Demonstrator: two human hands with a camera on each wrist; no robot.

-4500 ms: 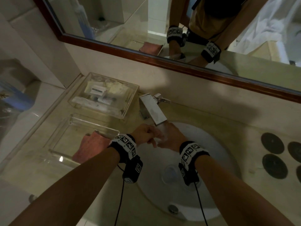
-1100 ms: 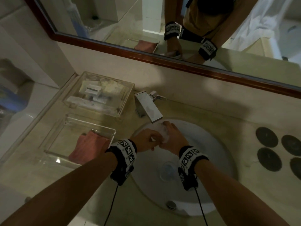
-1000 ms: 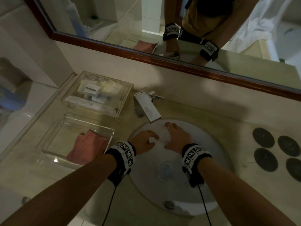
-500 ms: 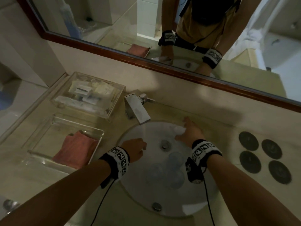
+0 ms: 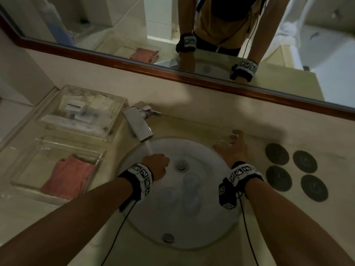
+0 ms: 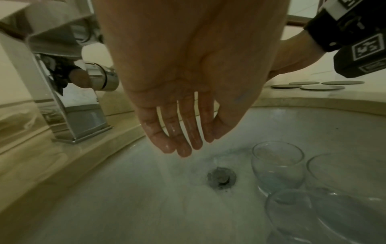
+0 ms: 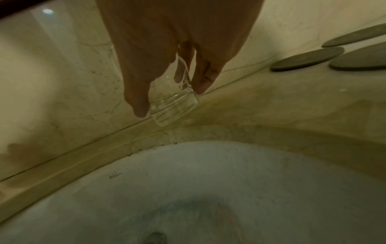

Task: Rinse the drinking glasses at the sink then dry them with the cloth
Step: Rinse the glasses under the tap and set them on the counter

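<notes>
My right hand [image 5: 231, 144] grips a clear drinking glass [image 5: 222, 143] over the counter behind the sink's right rim, close to the wall. In the right wrist view my thumb and fingers [image 7: 200, 82] curl round this glass [image 7: 174, 107], its thick base pointing down at the counter. My left hand [image 6: 181, 148] hangs open and wet in the basin, fingers straight, beside the running water [image 5: 148, 148]. Three more glasses [image 5: 190, 182] [image 6: 277, 166] lie in the white sink [image 5: 211, 227] near the drain [image 6: 221, 179]. A pink cloth [image 5: 67, 175] lies in a clear tray [image 5: 25, 169] to the left.
The chrome faucet [image 5: 138, 125] stands at the sink's back left, with a clear box of toiletries [image 5: 82, 114] beside it. Several dark round coasters [image 5: 276, 153] lie on the counter right of the sink. A mirror [image 5: 211, 25] runs along the wall.
My right hand carried the glass from under the faucet to the counter at the back right. My left hand let go of it and stayed in the basin.
</notes>
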